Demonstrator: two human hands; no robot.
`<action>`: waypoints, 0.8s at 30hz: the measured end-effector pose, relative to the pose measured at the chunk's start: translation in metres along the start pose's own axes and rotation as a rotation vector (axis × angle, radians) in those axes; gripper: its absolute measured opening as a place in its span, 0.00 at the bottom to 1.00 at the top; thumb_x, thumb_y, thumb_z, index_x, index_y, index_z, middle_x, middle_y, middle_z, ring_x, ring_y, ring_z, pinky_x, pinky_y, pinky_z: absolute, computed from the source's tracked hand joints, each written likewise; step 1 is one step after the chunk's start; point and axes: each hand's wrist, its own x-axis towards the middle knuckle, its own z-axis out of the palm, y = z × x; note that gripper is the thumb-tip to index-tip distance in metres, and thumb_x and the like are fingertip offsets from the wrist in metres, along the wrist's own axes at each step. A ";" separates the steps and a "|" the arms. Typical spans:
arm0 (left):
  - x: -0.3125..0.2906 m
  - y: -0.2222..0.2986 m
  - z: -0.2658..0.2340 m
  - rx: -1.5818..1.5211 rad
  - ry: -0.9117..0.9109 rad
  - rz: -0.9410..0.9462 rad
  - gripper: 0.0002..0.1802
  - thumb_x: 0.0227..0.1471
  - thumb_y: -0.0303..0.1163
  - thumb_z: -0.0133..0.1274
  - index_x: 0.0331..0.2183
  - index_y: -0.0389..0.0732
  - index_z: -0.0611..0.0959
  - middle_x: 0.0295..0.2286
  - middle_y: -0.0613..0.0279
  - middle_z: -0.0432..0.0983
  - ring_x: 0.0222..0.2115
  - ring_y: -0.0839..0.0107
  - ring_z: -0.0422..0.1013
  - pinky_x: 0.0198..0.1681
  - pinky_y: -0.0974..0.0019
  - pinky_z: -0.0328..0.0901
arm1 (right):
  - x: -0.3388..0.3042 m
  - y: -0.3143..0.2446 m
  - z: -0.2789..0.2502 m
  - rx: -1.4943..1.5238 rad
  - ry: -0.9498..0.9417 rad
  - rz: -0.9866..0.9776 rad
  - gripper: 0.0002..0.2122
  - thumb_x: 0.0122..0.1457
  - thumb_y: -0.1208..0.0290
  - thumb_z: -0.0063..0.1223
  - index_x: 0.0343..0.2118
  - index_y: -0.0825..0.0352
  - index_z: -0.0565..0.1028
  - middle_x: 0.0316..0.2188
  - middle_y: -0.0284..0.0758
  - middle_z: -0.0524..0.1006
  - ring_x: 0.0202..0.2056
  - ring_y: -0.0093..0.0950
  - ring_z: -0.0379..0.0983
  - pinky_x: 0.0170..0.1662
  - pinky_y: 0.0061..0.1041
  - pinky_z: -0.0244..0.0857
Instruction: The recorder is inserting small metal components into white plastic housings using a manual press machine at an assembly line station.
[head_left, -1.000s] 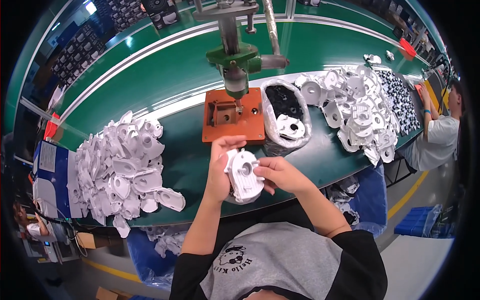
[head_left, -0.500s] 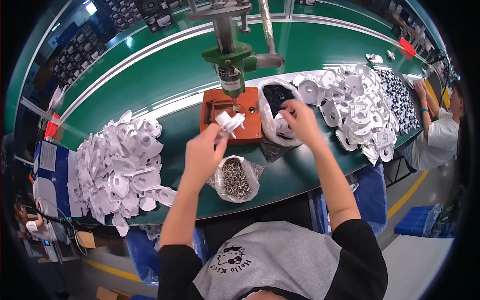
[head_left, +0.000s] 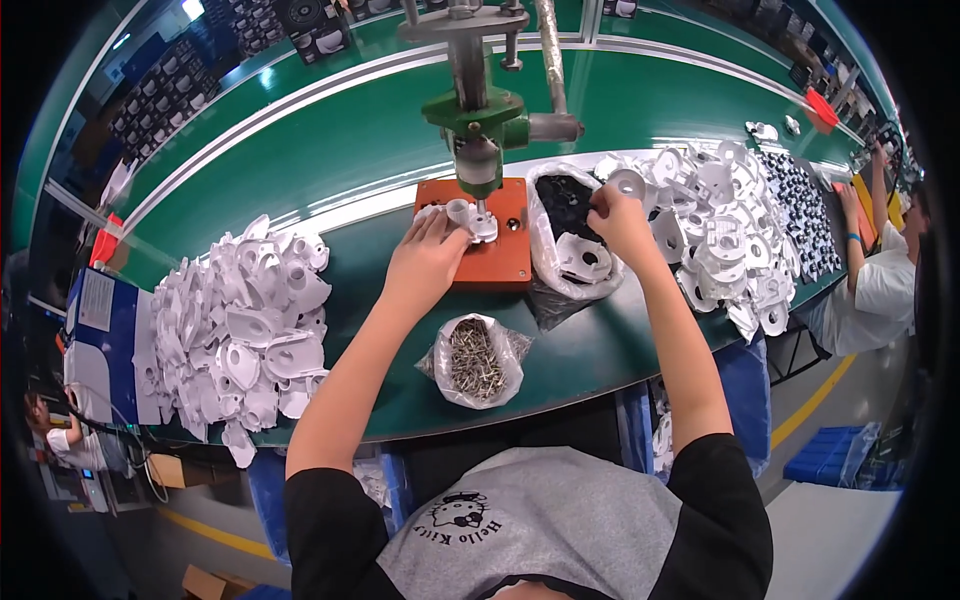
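Observation:
A white plastic housing part (head_left: 470, 219) sits on the orange fixture block (head_left: 497, 268), directly beneath the tip of a green-headed press (head_left: 477, 150). Closed against its left and near side, my left hand (head_left: 428, 262) has its fingers over the edge of the part. My right hand (head_left: 622, 225) hovers at the right rim of a clear plastic bag (head_left: 547, 268) holding small black pieces (head_left: 566, 203). Its thumb and fingers are pinched together; anything between them is too small to make out. Another white part (head_left: 583, 258) lies at the near side of the bag's mouth.
An open bag of screws (head_left: 474, 362) stands near the table's front edge. Heaps of white parts lie left (head_left: 250, 330) and right (head_left: 720, 225), with dark-and-silver pieces (head_left: 800, 215) beyond. At the far right works another person (head_left: 880, 275). A white-framed green surface (head_left: 340, 120) runs behind the press.
My left hand has carried the tilted white housing part forward and set it down on the fixture under the press. The right hand has shifted slightly right, uncovering the white part in the bag.

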 end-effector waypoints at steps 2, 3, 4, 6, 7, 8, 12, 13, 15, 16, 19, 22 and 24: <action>-0.005 -0.006 0.002 -0.043 0.008 0.021 0.08 0.45 0.27 0.53 0.32 0.42 0.76 0.40 0.47 0.73 0.44 0.52 0.71 0.48 0.55 0.67 | 0.001 -0.009 0.005 0.263 -0.067 -0.043 0.12 0.51 0.77 0.51 0.38 0.77 0.74 0.27 0.39 0.79 0.26 0.24 0.77 0.32 0.23 0.70; -0.011 -0.012 0.009 -0.031 0.009 0.047 0.07 0.45 0.26 0.53 0.32 0.41 0.76 0.40 0.48 0.73 0.44 0.52 0.71 0.49 0.55 0.66 | 0.000 -0.017 0.010 0.362 -0.070 -0.081 0.11 0.52 0.77 0.51 0.38 0.77 0.74 0.27 0.39 0.79 0.26 0.24 0.76 0.32 0.23 0.70; -0.015 -0.015 0.014 -0.022 0.009 0.074 0.07 0.45 0.25 0.53 0.32 0.41 0.77 0.40 0.48 0.73 0.44 0.52 0.71 0.49 0.55 0.66 | -0.002 -0.031 0.014 0.459 -0.072 -0.116 0.11 0.52 0.76 0.51 0.37 0.76 0.74 0.28 0.38 0.79 0.26 0.24 0.76 0.33 0.22 0.69; -0.011 -0.014 0.010 -0.049 0.001 0.064 0.07 0.45 0.26 0.53 0.32 0.41 0.77 0.40 0.48 0.73 0.44 0.53 0.71 0.49 0.56 0.66 | -0.003 -0.056 0.023 0.432 -0.098 -0.169 0.08 0.53 0.74 0.53 0.34 0.73 0.76 0.33 0.34 0.77 0.34 0.24 0.74 0.39 0.23 0.67; -0.010 -0.012 0.007 -0.075 -0.007 0.054 0.07 0.45 0.26 0.53 0.31 0.40 0.77 0.40 0.49 0.73 0.44 0.54 0.71 0.49 0.56 0.66 | -0.001 -0.062 0.035 0.464 -0.089 -0.223 0.08 0.53 0.73 0.54 0.33 0.72 0.77 0.35 0.34 0.76 0.37 0.24 0.72 0.42 0.23 0.66; -0.008 -0.010 0.003 -0.073 -0.007 0.049 0.07 0.45 0.26 0.53 0.31 0.40 0.77 0.40 0.49 0.73 0.44 0.54 0.71 0.49 0.56 0.66 | -0.001 -0.072 0.042 0.506 -0.103 -0.169 0.07 0.52 0.73 0.55 0.30 0.71 0.77 0.38 0.35 0.74 0.40 0.25 0.71 0.47 0.25 0.63; -0.005 -0.001 0.003 -0.144 -0.009 -0.001 0.08 0.44 0.28 0.54 0.31 0.40 0.79 0.38 0.50 0.74 0.42 0.55 0.71 0.48 0.57 0.66 | 0.009 -0.072 0.079 0.623 -0.091 -0.147 0.08 0.49 0.69 0.58 0.27 0.68 0.79 0.38 0.37 0.73 0.43 0.36 0.68 0.47 0.32 0.61; -0.007 0.001 0.004 -0.122 0.053 0.019 0.08 0.43 0.28 0.55 0.30 0.39 0.79 0.37 0.50 0.74 0.42 0.55 0.71 0.48 0.57 0.66 | 0.008 -0.073 0.083 0.460 -0.033 -0.201 0.08 0.48 0.68 0.58 0.26 0.67 0.79 0.38 0.37 0.73 0.44 0.36 0.67 0.48 0.33 0.59; -0.009 0.002 0.007 -0.141 0.073 -0.025 0.07 0.43 0.29 0.55 0.29 0.39 0.79 0.37 0.50 0.74 0.42 0.54 0.71 0.48 0.56 0.65 | 0.011 -0.073 0.087 0.277 -0.031 -0.243 0.09 0.45 0.65 0.59 0.24 0.65 0.79 0.40 0.36 0.73 0.46 0.37 0.65 0.50 0.37 0.55; -0.009 0.002 0.009 -0.152 0.100 -0.036 0.07 0.42 0.29 0.55 0.29 0.39 0.79 0.37 0.50 0.74 0.42 0.54 0.71 0.49 0.56 0.65 | 0.014 -0.074 0.083 0.247 -0.097 -0.217 0.09 0.45 0.64 0.59 0.24 0.65 0.79 0.40 0.35 0.73 0.47 0.37 0.64 0.51 0.37 0.55; -0.014 0.004 0.012 -0.146 0.173 -0.071 0.07 0.42 0.28 0.54 0.28 0.39 0.79 0.36 0.49 0.74 0.41 0.53 0.71 0.49 0.55 0.65 | 0.020 -0.086 0.071 0.198 -0.240 -0.142 0.08 0.43 0.63 0.59 0.22 0.62 0.78 0.40 0.32 0.72 0.50 0.36 0.61 0.53 0.37 0.50; -0.013 0.003 0.015 -0.141 0.204 -0.079 0.06 0.42 0.28 0.54 0.27 0.39 0.78 0.36 0.49 0.75 0.41 0.54 0.71 0.49 0.56 0.65 | 0.022 -0.092 0.074 0.021 -0.193 -0.179 0.11 0.42 0.61 0.60 0.27 0.61 0.76 0.41 0.34 0.69 0.49 0.38 0.61 0.51 0.41 0.52; -0.013 0.002 0.014 -0.143 0.191 -0.093 0.05 0.42 0.28 0.54 0.27 0.39 0.78 0.36 0.50 0.75 0.41 0.55 0.72 0.50 0.56 0.65 | 0.022 -0.096 0.077 -0.067 -0.151 -0.167 0.14 0.43 0.60 0.59 0.29 0.62 0.73 0.41 0.37 0.68 0.49 0.39 0.61 0.50 0.41 0.53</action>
